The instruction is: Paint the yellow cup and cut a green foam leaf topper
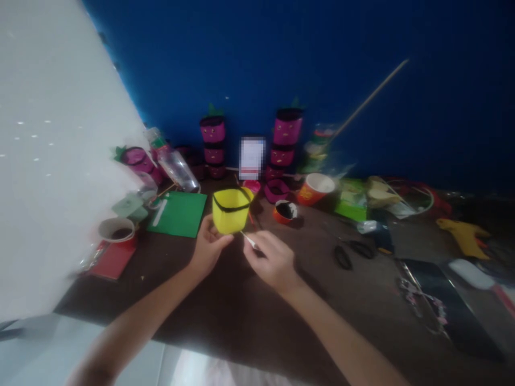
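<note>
My left hand (pixel 211 242) grips a bright yellow cup-like container (pixel 230 217) from its left and underside, holding it above the dark table. A black band runs round the container just below its rim. Between the fingertips of my right hand (pixel 271 261) is a thin white-tipped paintbrush (pixel 252 242), its tip close to the container's lower right edge; whether it touches I cannot tell. Just beyond stands a small orange cup (pixel 282 213) with something black inside. A purple ring-shaped piece (pixel 276 190) lies behind that cup.
Purple stacked figures (pixel 213 131) with faces stand along the blue wall. Green sheets (pixel 181 213) and a red-and-white cup (pixel 123 236) are at left. Black-handled scissors (pixel 349 252), a yellow glue gun (pixel 462 236) and a dark flat panel (pixel 446 300) lie at right.
</note>
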A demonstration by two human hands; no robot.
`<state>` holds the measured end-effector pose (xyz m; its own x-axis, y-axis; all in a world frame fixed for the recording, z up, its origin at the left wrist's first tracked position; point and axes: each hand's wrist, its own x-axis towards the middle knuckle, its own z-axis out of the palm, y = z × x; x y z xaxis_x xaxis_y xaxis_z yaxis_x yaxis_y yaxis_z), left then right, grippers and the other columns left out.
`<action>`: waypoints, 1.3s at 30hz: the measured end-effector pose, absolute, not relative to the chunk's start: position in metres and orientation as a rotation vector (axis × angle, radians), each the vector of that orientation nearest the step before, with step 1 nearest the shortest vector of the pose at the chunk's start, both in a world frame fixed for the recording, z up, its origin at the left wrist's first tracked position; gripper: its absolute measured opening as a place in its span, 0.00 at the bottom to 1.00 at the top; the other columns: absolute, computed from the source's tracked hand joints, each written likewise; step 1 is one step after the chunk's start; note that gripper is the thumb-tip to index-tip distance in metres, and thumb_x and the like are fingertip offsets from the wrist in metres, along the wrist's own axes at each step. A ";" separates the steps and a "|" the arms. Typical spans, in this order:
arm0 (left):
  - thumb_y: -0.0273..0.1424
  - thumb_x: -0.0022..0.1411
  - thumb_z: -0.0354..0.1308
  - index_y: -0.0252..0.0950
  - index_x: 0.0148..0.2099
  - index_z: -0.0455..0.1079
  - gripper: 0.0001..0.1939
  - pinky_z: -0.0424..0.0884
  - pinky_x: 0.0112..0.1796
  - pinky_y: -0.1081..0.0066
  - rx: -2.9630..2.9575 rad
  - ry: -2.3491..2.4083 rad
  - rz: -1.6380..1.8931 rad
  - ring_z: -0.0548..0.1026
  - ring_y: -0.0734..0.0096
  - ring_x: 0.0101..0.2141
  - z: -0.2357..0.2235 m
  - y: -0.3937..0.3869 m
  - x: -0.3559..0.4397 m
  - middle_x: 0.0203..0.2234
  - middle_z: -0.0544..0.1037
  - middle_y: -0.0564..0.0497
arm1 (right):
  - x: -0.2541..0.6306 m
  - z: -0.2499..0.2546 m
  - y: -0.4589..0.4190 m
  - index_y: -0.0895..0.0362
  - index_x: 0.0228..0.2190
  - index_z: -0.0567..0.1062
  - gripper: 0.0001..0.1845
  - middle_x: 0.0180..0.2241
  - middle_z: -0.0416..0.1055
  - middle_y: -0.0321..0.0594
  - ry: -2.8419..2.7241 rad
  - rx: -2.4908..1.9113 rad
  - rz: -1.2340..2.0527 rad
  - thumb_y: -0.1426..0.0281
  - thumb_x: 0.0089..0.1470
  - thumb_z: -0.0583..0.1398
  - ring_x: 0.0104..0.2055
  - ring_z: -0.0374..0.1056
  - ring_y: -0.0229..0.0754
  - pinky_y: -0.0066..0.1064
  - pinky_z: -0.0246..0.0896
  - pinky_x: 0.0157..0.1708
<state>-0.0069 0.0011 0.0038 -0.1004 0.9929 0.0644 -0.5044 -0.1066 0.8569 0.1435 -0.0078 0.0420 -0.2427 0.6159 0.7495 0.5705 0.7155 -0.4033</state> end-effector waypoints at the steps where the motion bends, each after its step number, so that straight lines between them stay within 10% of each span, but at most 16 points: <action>1: 0.28 0.44 0.70 0.41 0.46 0.63 0.27 0.70 0.45 0.68 0.825 0.810 1.540 0.76 0.69 0.41 0.004 0.001 -0.007 0.40 0.77 0.51 | 0.143 0.042 -0.008 0.58 0.31 0.75 0.06 0.24 0.71 0.38 -1.917 -0.920 0.056 0.78 0.52 0.58 0.27 0.68 0.36 0.27 0.66 0.30; 39: 0.28 0.44 0.70 0.41 0.47 0.62 0.28 0.72 0.44 0.67 0.902 0.810 1.541 0.76 0.67 0.41 -0.004 0.002 -0.009 0.41 0.77 0.50 | 0.141 0.043 -0.010 0.57 0.26 0.73 0.07 0.20 0.65 0.34 -1.874 -0.982 0.079 0.78 0.52 0.58 0.22 0.62 0.33 0.25 0.60 0.25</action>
<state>-0.0089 0.0015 -0.0044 -0.0882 0.9892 0.1174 -0.4646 -0.1452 0.8735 0.1408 -0.0100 0.0428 -0.1931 0.6555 0.7301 0.5921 0.6712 -0.4460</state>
